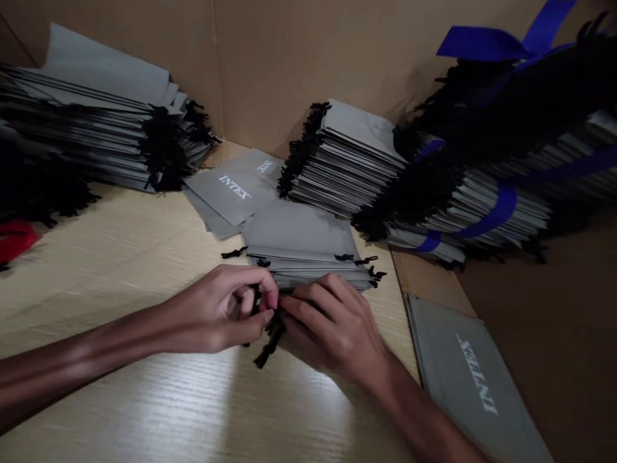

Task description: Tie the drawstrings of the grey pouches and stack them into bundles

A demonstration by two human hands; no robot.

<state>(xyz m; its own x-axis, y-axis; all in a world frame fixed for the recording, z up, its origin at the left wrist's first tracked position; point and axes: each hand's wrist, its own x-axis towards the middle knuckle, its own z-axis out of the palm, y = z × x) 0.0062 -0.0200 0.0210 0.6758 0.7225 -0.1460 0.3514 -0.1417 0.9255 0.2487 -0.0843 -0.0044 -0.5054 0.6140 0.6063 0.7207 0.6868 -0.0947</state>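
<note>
My left hand [236, 308] is closed in a pinch, thumb against forefinger, at black drawstring cords [270, 344] whose knotted ends hang below the fingertips. My right hand [337, 321] meets it from the other side, fingers bent and together over what seems to be the corner of a grey pouch, mostly hidden under the hand. Just beyond both hands lies a low stack of grey drawstring pouches [299, 231], with black cord ends sticking out at its sides. Several flat grey pouches [226, 190] printed INTEX lie behind that stack.
A tall pile of pouches [96, 128] stands at the back left, another [357, 154] at the back centre. Bundles tied with blue ribbon [491, 209] crowd the right. One INTEX pouch [463, 366] lies at the right. A cardboard wall [299, 58] closes off the back.
</note>
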